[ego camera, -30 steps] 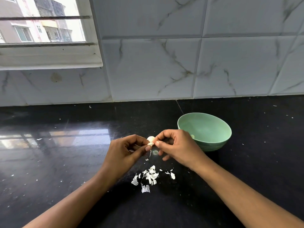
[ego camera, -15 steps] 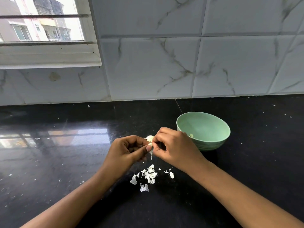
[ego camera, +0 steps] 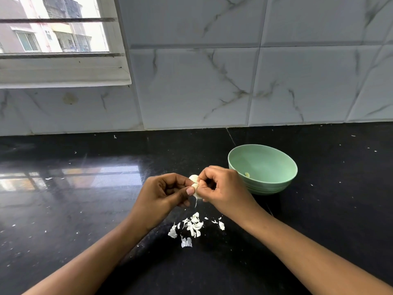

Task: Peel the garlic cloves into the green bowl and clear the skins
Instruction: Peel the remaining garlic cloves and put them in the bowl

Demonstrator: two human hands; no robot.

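Observation:
A pale garlic clove (ego camera: 194, 180) sits between both hands above the black counter. My left hand (ego camera: 163, 196) pinches it between thumb and curled fingers. My right hand (ego camera: 223, 189) has its fingertips curled against the clove's right side, where a thin strip of skin hangs down. The green bowl (ego camera: 274, 184) stands just right of my right hand, and one peeled piece (ego camera: 247, 174) lies inside it. A small heap of white garlic skins (ego camera: 192, 227) lies on the counter below the hands.
The black glossy counter (ego camera: 85, 209) carries tiny skin flecks across it. A marbled tile wall (ego camera: 234, 81) rises behind, with a window (ego camera: 53, 35) at the upper left.
My right hand's fingers have curled tighter at the clove, and a thin strip of skin now hangs from it. Both hands stay in nearly the same place.

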